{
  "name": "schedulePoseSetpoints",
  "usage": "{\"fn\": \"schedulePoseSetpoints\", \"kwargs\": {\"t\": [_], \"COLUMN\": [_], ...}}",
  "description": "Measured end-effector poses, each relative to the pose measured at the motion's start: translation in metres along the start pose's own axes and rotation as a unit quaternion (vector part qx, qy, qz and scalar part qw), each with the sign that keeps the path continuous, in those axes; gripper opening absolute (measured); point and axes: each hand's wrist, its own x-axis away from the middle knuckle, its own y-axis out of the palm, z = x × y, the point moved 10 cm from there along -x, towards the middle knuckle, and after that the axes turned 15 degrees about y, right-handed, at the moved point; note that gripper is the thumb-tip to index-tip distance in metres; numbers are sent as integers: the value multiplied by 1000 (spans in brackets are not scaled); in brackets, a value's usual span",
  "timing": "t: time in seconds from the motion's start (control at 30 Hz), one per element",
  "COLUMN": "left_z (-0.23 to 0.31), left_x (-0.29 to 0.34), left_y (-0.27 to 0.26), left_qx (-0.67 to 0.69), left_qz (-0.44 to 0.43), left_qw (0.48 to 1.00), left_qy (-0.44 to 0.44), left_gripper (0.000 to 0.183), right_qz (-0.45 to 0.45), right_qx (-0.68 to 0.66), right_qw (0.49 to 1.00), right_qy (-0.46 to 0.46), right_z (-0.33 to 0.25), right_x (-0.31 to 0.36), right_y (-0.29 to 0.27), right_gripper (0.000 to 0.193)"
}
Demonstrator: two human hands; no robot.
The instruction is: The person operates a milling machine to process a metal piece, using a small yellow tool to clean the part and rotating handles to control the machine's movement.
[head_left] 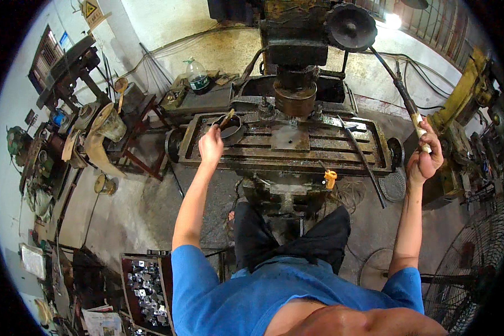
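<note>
My left hand (211, 147) is closed on a short, tan brush-like tool (227, 118), which slants up over the rim of a dark round pan (233, 134). That pan stands on the left part of the slotted milling machine table (341, 150). Off to the right, my right hand (425, 155) wraps around the pale grip of a long dark lever (404, 94), which runs up to the machine's head. Below the round spindle head (295, 95), a flat metal block (290, 138) sits wet or shiny in the table's middle.
A dark bar (365, 165) leans across the table's right front edge. An orange-yellow tool (330, 178) hangs at the front. A plastic bottle (196, 77) stands behind at left. A bin of small metal parts (148, 291) is lower left, a caged fan (470, 263) lower right.
</note>
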Motion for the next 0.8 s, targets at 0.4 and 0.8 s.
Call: {"fn": "schedulePoseSetpoints", "kwargs": {"t": [0.4, 0.8], "left_z": [0, -113], "left_x": [15, 164], "left_y": [26, -211], "left_qx": [-50, -133], "left_qz": [-164, -95], "left_qw": [985, 959], "left_qy": [-5, -231], "left_gripper": [42, 38], "right_qz": [-5, -94], "right_qx": [-4, 38], "right_qw": [1000, 994], "right_qy": [-15, 32], "right_z": [17, 27], "right_x": [14, -14], "right_y": [-4, -37], "right_gripper": [27, 37]}}
